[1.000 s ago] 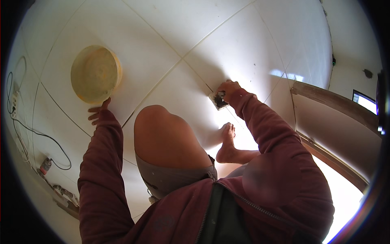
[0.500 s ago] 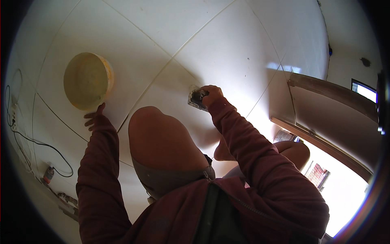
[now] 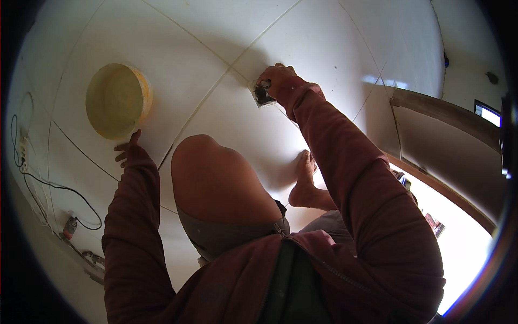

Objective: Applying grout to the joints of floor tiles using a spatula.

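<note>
My right hand (image 3: 279,79) is closed on a small, flat, square-edged tool (image 3: 263,97), dark in the middle with a pale, crusted rim. It is against the large white floor tiles (image 3: 216,110), just right of a grout line joint; the exact kind of tool cannot be made out. To the left sits a round, pale yellowish tub (image 3: 114,102) with stained sides, its open mouth toward me. My left hand (image 3: 129,149) has its fingers spread at the tub's near edge, thumb close to its wall; whether they touch is unclear.
A black cable (image 3: 65,187) loops along the left side, near a red-and-dark device (image 3: 70,227). On the right are a brown wooden edge (image 3: 445,116) and a bright opening (image 3: 464,259). My bent knee (image 3: 216,173) and bare foot (image 3: 306,186) take up the middle.
My right hand has moved the flat tool away from me across the tiles, toward the grout joint. The left hand stays by the tub. My bare foot now shows more fully.
</note>
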### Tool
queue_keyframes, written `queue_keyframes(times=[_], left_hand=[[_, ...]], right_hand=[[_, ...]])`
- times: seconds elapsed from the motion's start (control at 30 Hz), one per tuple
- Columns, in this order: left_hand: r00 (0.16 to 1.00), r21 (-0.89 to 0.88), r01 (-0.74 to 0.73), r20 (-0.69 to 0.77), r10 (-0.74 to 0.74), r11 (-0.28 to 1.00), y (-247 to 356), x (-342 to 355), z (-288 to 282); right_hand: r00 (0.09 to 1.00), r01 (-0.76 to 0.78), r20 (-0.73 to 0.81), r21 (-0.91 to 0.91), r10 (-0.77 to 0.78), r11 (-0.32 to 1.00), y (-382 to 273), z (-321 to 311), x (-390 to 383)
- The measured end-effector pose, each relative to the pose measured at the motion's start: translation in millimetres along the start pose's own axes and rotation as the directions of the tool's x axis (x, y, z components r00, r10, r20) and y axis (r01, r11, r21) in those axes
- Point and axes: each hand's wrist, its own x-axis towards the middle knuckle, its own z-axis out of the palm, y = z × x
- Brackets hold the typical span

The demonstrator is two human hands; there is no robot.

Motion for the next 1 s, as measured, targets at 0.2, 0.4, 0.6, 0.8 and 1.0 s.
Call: queue_keyframes(times=[0.2, 0.4, 0.6, 0.8, 1.0], left_hand=[[0.966, 0.459, 0.174, -0.251, -0.06, 0.871, 30, 48, 63], [0.794, 0.137, 0.314, -0.58, -0.181, 0.94, 27, 37, 67], [0.944, -0.13, 0.044, -0.318, -0.084, 0.991, -10, 15, 35], [0.966, -0.151, -0.179, 0.158, 0.203, 0.972, -21, 12, 5], [0.964, -0.007, -0.093, -0.252, 0.088, 0.996, -4, -2, 17]], right_hand=[[0.957, 0.032, 0.291, -0.155, 0.014, 0.987, 61, 35, -75], [0.92, -0.194, -0.277, 0.296, 0.278, 0.935, 53, 87, -101], [0.865, -0.249, -0.282, 0.476, 0.414, 0.844, 36, 85, -90], [0.931, -0.329, 0.017, 0.466, 0.363, 0.822, 20, 84, -93], [0.92, -0.364, 0.053, 0.488, 0.389, 0.794, 21, 84, -99]])
